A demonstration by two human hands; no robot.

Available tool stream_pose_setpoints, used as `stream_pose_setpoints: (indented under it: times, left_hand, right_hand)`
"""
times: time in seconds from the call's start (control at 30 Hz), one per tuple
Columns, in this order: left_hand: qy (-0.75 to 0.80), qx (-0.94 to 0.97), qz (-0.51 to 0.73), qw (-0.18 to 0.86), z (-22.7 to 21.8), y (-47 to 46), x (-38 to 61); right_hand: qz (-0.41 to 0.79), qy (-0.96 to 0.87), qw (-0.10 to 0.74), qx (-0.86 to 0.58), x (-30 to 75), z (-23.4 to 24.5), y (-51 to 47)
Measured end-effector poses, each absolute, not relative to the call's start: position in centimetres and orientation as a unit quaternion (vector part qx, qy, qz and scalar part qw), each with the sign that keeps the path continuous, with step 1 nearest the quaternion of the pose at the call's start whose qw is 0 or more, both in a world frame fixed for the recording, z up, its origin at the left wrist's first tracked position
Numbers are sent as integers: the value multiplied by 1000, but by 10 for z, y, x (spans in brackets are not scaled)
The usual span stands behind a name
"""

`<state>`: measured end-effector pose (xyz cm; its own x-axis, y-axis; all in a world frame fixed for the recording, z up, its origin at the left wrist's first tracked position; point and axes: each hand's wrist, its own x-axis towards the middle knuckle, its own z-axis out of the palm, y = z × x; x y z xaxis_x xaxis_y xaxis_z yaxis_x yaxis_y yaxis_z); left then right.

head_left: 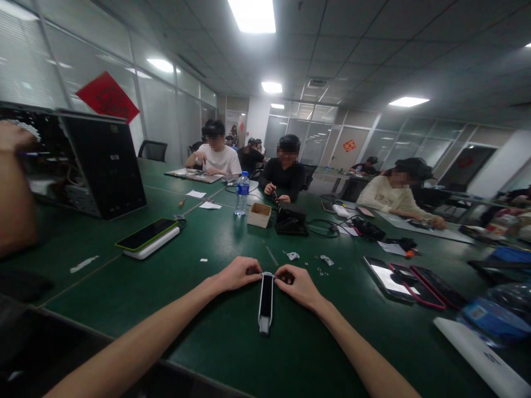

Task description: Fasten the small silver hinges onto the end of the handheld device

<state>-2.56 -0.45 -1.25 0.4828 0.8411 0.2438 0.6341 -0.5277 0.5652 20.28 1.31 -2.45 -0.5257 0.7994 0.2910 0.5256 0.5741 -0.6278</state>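
Observation:
A long, narrow device with a white frame and a black middle (266, 301) lies on the green table, its light grey end towards me. My left hand (243, 273) is closed, thumb and fingers pinching at the far left corner of this device. At the far right corner my right hand (296, 281) pinches in the same way. Any small part between the fingertips is too small to make out. Just beyond my right hand lie a small metal bracket (293, 256), a second bracket (326, 260) and several tiny rings (320, 271).
A black computer case (105, 166) stands at left, a person's arm (16, 193) beside it. A green-edged phone (147, 234) rests on a white box. Ahead are a water bottle (241, 194) and a small cardboard box (259, 216). Phones (390, 279) lie at right. Several people work around.

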Motion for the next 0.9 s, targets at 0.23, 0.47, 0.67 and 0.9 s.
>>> stream_pose_setpoints:
  times: [0.23,0.47,0.67,0.9]
  left_hand:
    - [449,839,228,204,-7,-4,-26]
    - [445,840,220,217,-3,-6,-27]
    - [440,841,231,212,-8,-3,-26]
    - [439,843,238,203,-9,-5,-26]
  right_hand:
    - [80,-865,249,-427,246,-9,39]
    - [-31,-754,80,-652,351,2,71]
    - [113,-783,68,-608,353,-2,69]
    - [128,-775,65,-616,323,-4,70]
